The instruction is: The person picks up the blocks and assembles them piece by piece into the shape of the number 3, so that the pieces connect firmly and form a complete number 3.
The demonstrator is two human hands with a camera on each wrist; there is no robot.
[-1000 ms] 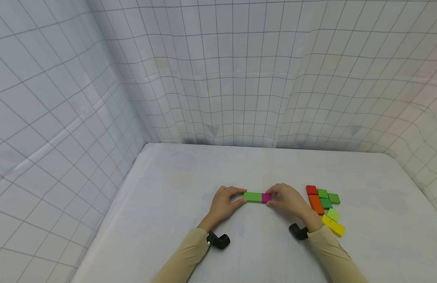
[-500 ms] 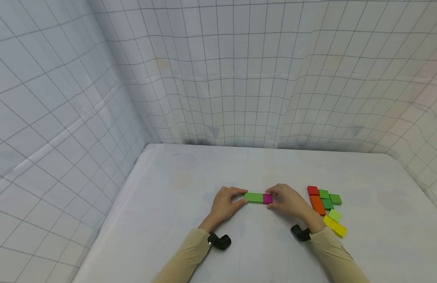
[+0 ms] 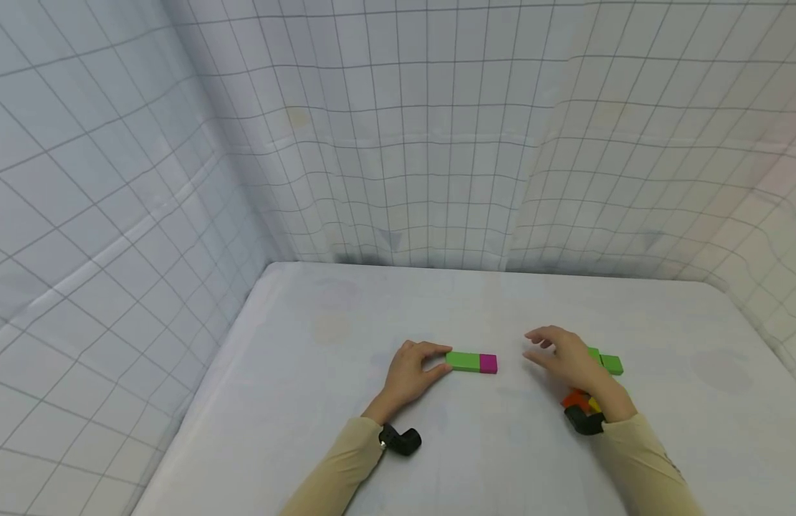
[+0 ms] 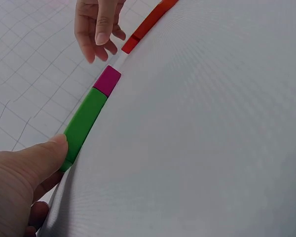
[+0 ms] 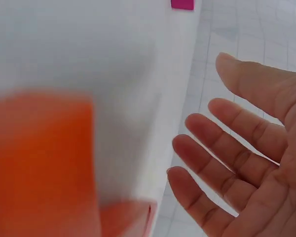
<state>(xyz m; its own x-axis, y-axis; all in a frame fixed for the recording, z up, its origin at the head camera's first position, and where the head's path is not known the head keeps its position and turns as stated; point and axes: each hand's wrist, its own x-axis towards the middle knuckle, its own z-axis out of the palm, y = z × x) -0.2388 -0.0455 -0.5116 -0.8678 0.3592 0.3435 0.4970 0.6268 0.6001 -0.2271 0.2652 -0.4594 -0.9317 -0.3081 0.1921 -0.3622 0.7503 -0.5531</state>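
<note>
A long green block lies on the white table with a small magenta block end to end against its right side. My left hand pinches the green block's left end between thumb and fingers, and the left wrist view has the thumb on its side. To the right, my right hand is over the loose blocks, holding nothing, its fingers relaxed and spread in the right wrist view. Under it an orange block partly shows; the red block is hidden by the hand.
Green blocks sit just past my right hand, and a yellow block peeks out by its wrist. Black wrist cameras jut from both sleeves. White gridded curtains stand along the table's back and sides.
My right hand has let go of the magenta block and moved right, over the loose blocks. My left hand keeps its pinch on the green block in the same place.
</note>
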